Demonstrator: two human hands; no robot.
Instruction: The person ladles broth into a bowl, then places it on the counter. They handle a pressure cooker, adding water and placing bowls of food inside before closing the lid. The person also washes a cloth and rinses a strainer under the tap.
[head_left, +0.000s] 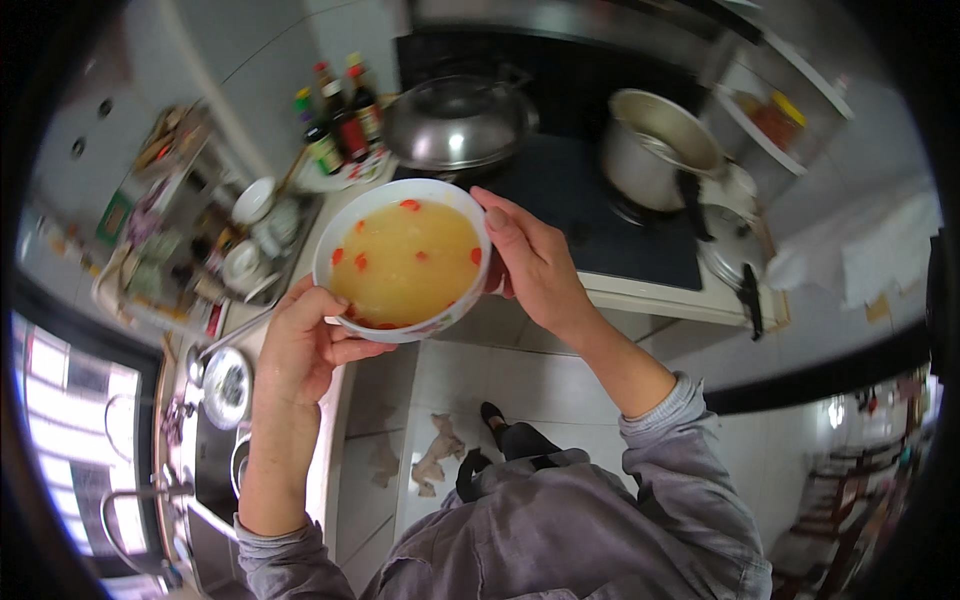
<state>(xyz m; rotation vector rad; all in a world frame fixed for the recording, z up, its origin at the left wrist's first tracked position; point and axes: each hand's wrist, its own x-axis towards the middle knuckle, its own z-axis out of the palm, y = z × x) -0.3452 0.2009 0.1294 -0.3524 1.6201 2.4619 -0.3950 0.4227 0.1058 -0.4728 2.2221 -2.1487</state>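
Observation:
A white bowl (325, 225) is held up between both hands, in front of the counter corner. It contains a yellowish broth (405, 262) with several small red-orange pieces floating in it. My left hand (304, 337) grips the near left side, its thumb on the rim and fingers curled underneath. On the far right side, my right hand (534, 259) has its thumb at the rim, with other fingers partly hidden behind the bowl. The broth's surface reaches nearer the rim on the side towards me.
Behind the bowl are a lidded wok (457, 124) and several sauce bottles (349, 120). A deep pot (645, 165) stands on the black cooktop (555, 202), a pot lid (727, 240) beside it. At left are a dish rack (180, 202) and a sink (214, 480). A rag (439, 454) lies on the floor.

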